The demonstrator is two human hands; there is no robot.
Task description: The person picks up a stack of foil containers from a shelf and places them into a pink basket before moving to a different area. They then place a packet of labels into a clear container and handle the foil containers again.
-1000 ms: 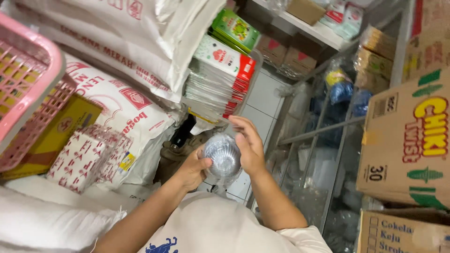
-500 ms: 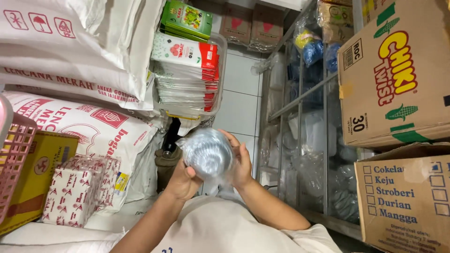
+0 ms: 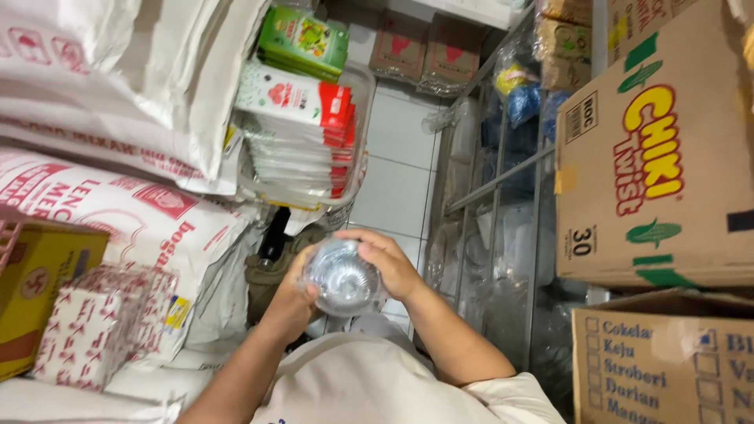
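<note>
I saw both hands, left hand and right hand, with fingers wrapped around a stack of clear plastic cups. The slick plastic could have slipped toward the floor tiles beyond the fingers.

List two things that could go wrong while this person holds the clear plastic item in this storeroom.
1. The clear plastic container looks thin; the left hand and right hand squeezing it might dent it.
2. If dropped, it may roll out of sight between the stacked sacks and the wire shelf.
</note>
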